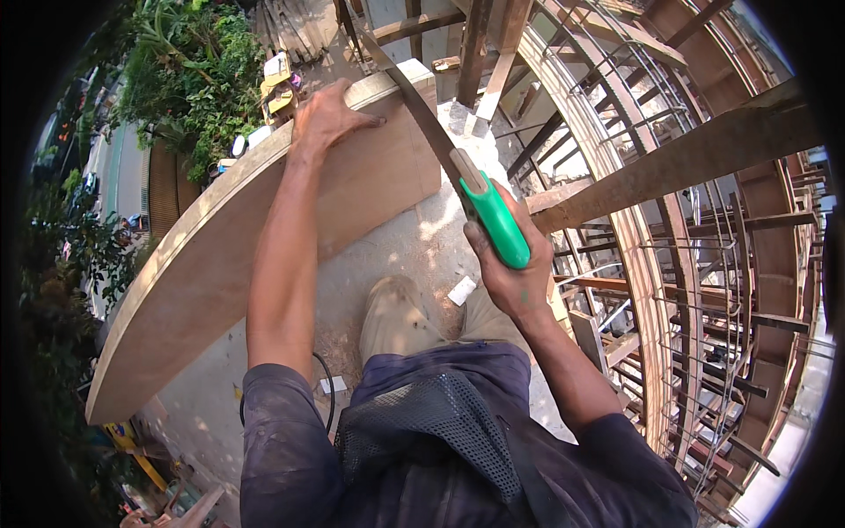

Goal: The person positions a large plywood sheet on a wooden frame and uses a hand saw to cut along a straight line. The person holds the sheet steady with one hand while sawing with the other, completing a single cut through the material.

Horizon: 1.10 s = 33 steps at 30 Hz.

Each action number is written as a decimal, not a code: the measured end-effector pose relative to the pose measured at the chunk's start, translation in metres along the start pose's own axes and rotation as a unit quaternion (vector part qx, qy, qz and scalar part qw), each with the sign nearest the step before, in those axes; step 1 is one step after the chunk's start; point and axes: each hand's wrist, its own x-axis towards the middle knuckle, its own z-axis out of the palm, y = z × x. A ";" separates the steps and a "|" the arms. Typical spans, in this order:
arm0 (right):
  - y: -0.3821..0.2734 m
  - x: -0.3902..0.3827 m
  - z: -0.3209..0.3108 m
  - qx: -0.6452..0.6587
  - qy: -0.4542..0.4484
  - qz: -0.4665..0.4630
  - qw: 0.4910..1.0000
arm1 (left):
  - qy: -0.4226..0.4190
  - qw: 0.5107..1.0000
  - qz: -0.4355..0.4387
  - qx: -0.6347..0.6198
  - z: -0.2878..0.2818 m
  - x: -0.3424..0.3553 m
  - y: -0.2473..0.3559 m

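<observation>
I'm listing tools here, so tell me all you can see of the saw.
The saw has a long dark metal-looking blade and a bright green handle with a tan wood-like strip at its front. The right hand grips the handle; the blade slants forward and left across the board near one end.

My left hand [327, 121] is stretched well forward, back upward, its fingers hooked away from me and its thumb spread out to the right; the left forearm [283, 260] runs almost straight behind it. My right hand [521, 280] sits lower and nearer, closed in a firm grip, thumb along its left side, with the right forearm [576, 374] slanting up and inward from the elbow.
</observation>
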 end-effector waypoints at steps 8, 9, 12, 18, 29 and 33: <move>-0.003 0.089 0.046 0.007 0.012 -0.013 1.000 | 0.073 0.996 0.040 0.037 -0.001 -0.006 -0.010; 0.005 0.042 0.028 0.059 0.019 -0.027 0.998 | 0.079 0.996 0.036 0.031 0.000 -0.003 -0.012; -0.011 -0.067 -0.032 0.017 -0.011 0.001 1.000 | 0.041 0.999 0.017 0.016 -0.026 -0.009 -0.015; -0.008 0.014 0.007 0.029 0.035 -0.061 0.997 | 0.099 0.993 0.047 0.050 -0.009 -0.025 0.011; 0.030 -0.075 -0.025 0.011 0.012 -0.024 1.000 | 0.048 0.998 0.017 0.037 -0.004 0.008 -0.021; 0.019 -0.060 -0.023 0.005 -0.002 -0.029 1.000 | 0.084 0.996 0.027 0.024 0.006 0.009 -0.023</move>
